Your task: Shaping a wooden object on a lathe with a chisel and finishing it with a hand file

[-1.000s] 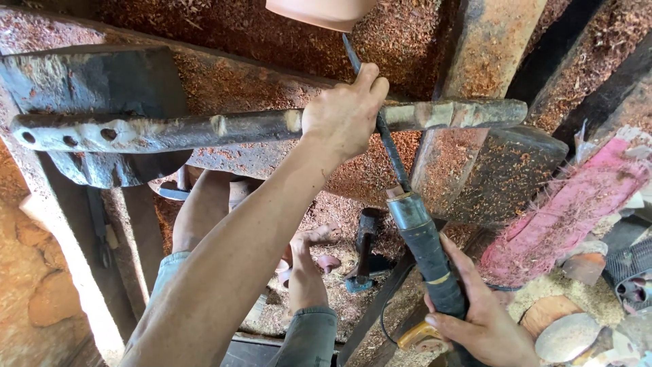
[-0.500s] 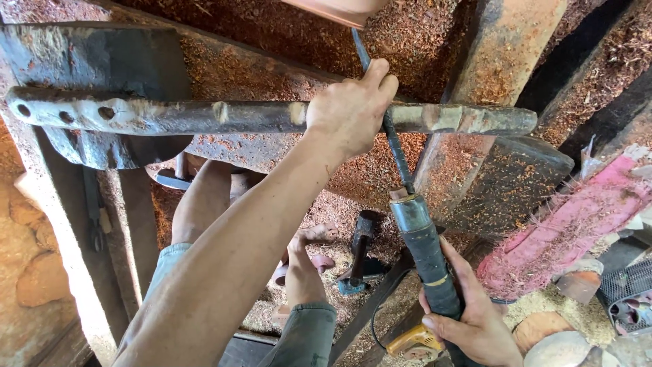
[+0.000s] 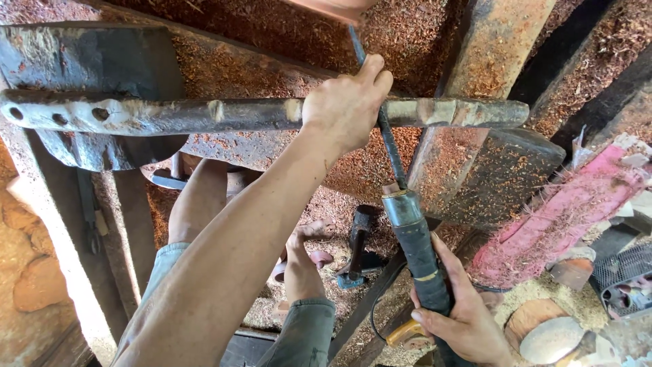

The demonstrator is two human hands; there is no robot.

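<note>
gripping long tool handle [image 3: 418, 255] in right hand [image 3: 462, 319], left hand [image 3: 346, 102] clasping metal bar [image 3: 224, 114]

Sawdust [image 3: 285, 34] covered the far ground; a pink plank [image 3: 557, 224] lay right, a hammer [image 3: 356, 248] near.

1. Bar [image 3: 204, 115]: grey, with pale worn patches and dark holes.
2. Tool [image 3: 415, 245]: black grip, dull grey collar, dark shaft.
3. Sawdust [image 3: 285, 34]: reddish-brown.
4. Board [image 3: 564, 217]: pink, dusted with shavings.
5. Trousers [image 3: 305, 333]: grey-green.
</note>
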